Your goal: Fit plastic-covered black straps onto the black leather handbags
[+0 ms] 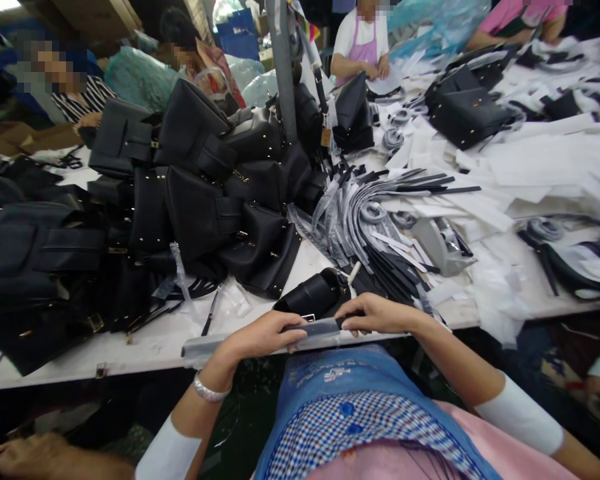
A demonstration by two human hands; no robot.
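Close to my body, at the table's front edge, a dark strap in a clear plastic sleeve [323,327] runs between my hands. My left hand [267,333] is closed around its middle part, thumb on top. On the other side, my right hand [373,313] pinches the bare dark end where it comes out of the plastic. The sleeve's loose tail [200,348] reaches out past my left wrist. Just beyond my fingers lies a black leather bag [310,297] with a gold buckle, partly hidden by my hands.
Black handbags [200,207] are heaped at left. Wrapped straps [360,227] lie fanned out ahead, with white sheets [530,167] to the right. A grey post [283,73] rises mid-table. Co-workers sit across the table [165,350]; another person's hand [35,457] shows at lower left.
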